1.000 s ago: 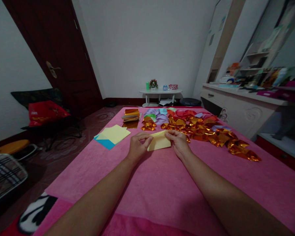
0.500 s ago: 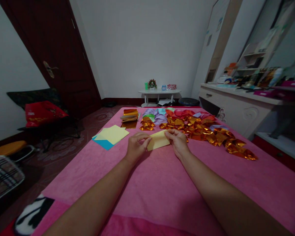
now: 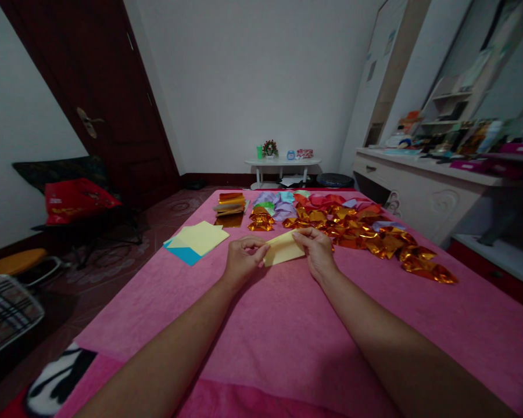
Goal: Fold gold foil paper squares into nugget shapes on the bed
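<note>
A folded sheet of yellow paper [image 3: 284, 249] is stretched between my hands, just above the pink cloth [image 3: 270, 325]. My left hand [image 3: 243, 258] pinches its left end between thumb and fingers. At the other end, my right hand [image 3: 317, 249] grips the upper right corner the same way. To the left lie loose yellow sheets [image 3: 200, 236] on top of blue paper [image 3: 185, 255]. Beyond my hands are several crumpled gold foil pieces [image 3: 353, 223], and a single gold foil piece [image 3: 260, 220] sits apart from them.
A stack of gold foil sheets [image 3: 229, 209] stands at the far left of the cloth. Purple paper pieces [image 3: 283, 210] and red ones [image 3: 325, 201] lie along the far edge. Past it is a small white table [image 3: 283, 162]; a cluttered dresser [image 3: 422, 174] stands on the right.
The yellow paper has shifted very slightly to the right in my hands. Both hands keep their hold, and the other things stay where they were.
</note>
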